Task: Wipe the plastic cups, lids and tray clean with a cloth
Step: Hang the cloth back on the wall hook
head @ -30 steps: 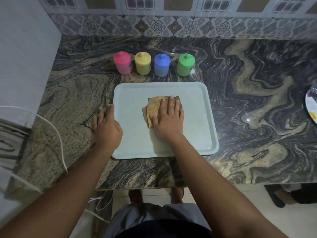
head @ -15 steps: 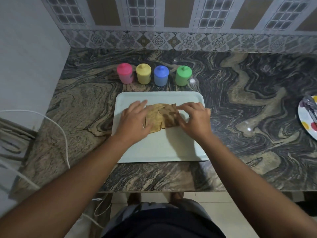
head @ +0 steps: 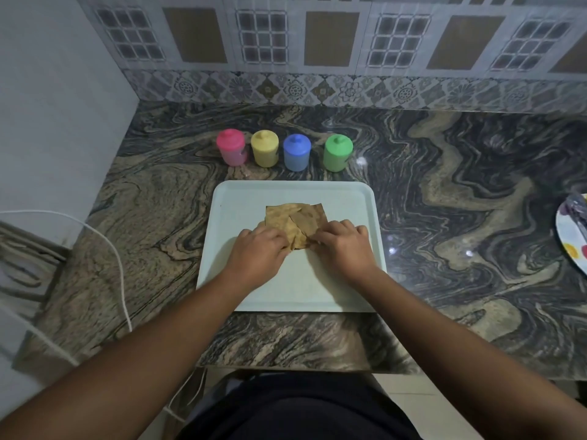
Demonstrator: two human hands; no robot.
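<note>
A pale blue rectangular plastic tray (head: 295,198) lies on the marbled stone worktop (head: 158,217). On its middle sits a tan crumpled cloth (head: 295,217). The left hand (head: 257,254) and right hand (head: 344,246) lie side by side and grip the cloth's 6 o'clock edge with curled fingers (head: 275,239). At 12 o'clock from the tray, apart from it, four lidded plastic cups stand in a row: pink cup (head: 232,150), yellow cup (head: 264,148), blue cup (head: 297,153), green cup (head: 337,153). A spotted plate (head: 570,239) shows at 3 o'clock.

Left hand (head: 257,252) and right hand (head: 341,246): bare. Left forearm (head: 152,354) and right forearm (head: 444,338): bare to the lower frame corners. Dark garment (head: 305,408) at bottom centre of frame, black or very dark navy, plain fabric; cut cannot be told.
</note>
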